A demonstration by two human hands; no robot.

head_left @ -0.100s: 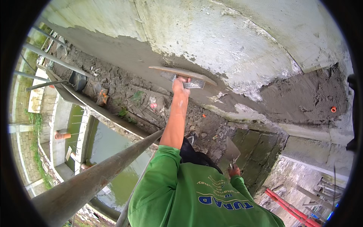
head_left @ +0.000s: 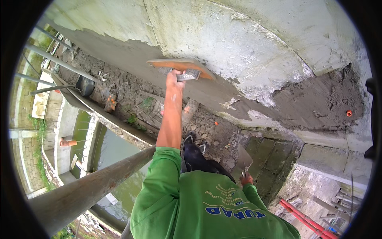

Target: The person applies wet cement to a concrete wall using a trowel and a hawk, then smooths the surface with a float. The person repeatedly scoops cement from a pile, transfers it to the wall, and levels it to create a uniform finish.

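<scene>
My left hand (head_left: 175, 79) grips the handle of a plastering float (head_left: 203, 71) with an orange board, held against a band of wet grey plaster (head_left: 123, 49) on the concrete wall (head_left: 234, 42); my forearm stretches up toward it. Low on the right, my right hand (head_left: 246, 178) is closed round the handle of a trowel, whose metal blade (head_left: 244, 159) points upward over the dark wet ledge. A rougher patch of mortar (head_left: 314, 99) with a small orange pipe stub (head_left: 349, 113) in it lies to the right along the wall.
A steel pole (head_left: 99, 187) slants close by my left side. Beyond an edge is green water (head_left: 115, 147). Rubble (head_left: 221, 145) covers the narrow strip at my feet, with a black bucket (head_left: 83, 85) and scaffold tubes (head_left: 59, 59) farther left. Red pipes (head_left: 302, 219) lie at lower right.
My left hand and the float have moved up and to the left along the wall, and the float's orange face now shows more. My right hand and trowel are nearly unchanged.
</scene>
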